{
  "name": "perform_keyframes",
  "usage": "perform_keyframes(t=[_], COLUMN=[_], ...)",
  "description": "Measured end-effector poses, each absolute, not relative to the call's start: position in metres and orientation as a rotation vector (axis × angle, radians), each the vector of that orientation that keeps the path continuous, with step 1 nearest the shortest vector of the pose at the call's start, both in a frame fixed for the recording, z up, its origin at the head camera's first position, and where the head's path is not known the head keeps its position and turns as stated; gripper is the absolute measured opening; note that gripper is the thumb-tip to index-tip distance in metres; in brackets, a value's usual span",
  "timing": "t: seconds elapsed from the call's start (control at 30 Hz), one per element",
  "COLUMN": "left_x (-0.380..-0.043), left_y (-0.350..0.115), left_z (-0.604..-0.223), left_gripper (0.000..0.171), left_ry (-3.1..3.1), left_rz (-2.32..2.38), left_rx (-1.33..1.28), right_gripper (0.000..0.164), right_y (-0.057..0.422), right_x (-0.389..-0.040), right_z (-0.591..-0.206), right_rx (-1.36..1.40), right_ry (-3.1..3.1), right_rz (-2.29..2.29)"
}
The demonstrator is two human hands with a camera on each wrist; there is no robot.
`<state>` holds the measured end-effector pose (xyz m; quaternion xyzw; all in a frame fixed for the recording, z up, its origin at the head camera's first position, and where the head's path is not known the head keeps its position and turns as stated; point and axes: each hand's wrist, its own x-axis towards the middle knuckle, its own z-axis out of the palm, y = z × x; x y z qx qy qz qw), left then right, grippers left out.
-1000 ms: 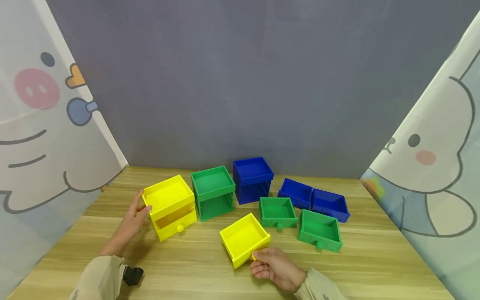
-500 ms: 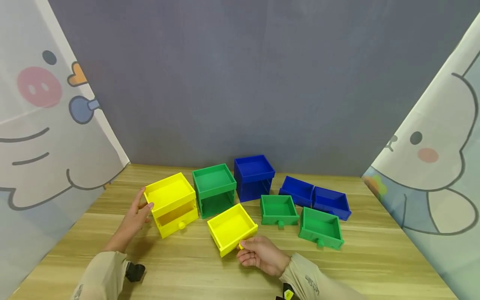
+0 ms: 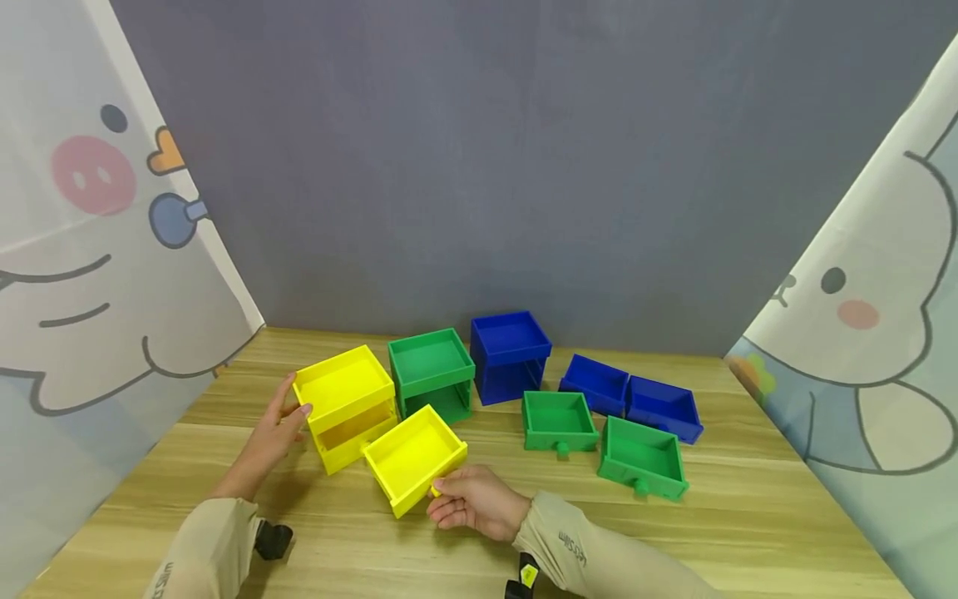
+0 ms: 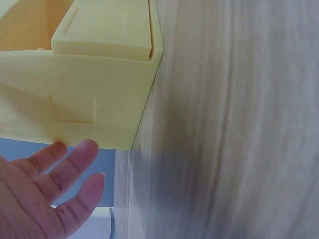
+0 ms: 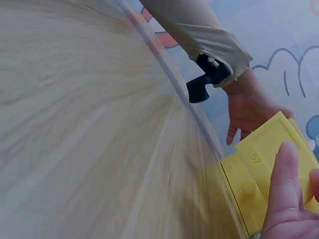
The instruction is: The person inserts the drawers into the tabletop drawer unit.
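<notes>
A yellow two-level cabinet (image 3: 340, 391) stands at the left of the wooden table, its lower drawer in and its upper slot bare. My left hand (image 3: 271, 431) touches the cabinet's left side with spread, fairly straight fingers; in the left wrist view these fingers (image 4: 75, 169) lie along the wall. With thumb and fingers, my right hand (image 3: 479, 501) pinches the knob of a loose yellow drawer (image 3: 414, 456). That drawer is just in front and right of the cabinet, overlapping its lower right corner from above; the right wrist view shows its front panel (image 5: 271, 149).
A green cabinet (image 3: 432, 358) and a blue cabinet (image 3: 511, 337) with bare slots stand behind. To the right lie two green drawers (image 3: 557, 416) and two blue drawers (image 3: 595, 383). A grey backdrop (image 3: 479, 166) rises at the table's far edge.
My right hand has carried the yellow drawer leftward, from the table's middle to close by the yellow cabinet. The left hand has stayed against the cabinet. The head view has shifted slightly.
</notes>
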<state>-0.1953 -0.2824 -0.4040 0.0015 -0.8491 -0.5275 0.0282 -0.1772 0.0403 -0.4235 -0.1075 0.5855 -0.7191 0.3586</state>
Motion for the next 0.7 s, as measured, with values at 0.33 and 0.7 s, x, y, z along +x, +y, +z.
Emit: perform_keyframes(t=[0.33, 0.7], left_x=[-0.193, -0.194], left_y=[-0.279, -0.285], left_z=[-0.403, -0.402], left_gripper=[0.073, 0.071], left_ry=[-2.704, -2.645], left_rz=[-1.574, -1.649], left_rx=[-0.003, 0.026], right_gripper=[0.019, 0.020], right_y=[0.016, -0.009], right_x=[-0.177, -0.184], right_z=[-0.428, -0.425], right_rx=[-0.307, -0.335], right_ry=[1.574, 1.596], right_rz=[-1.809, -1.818])
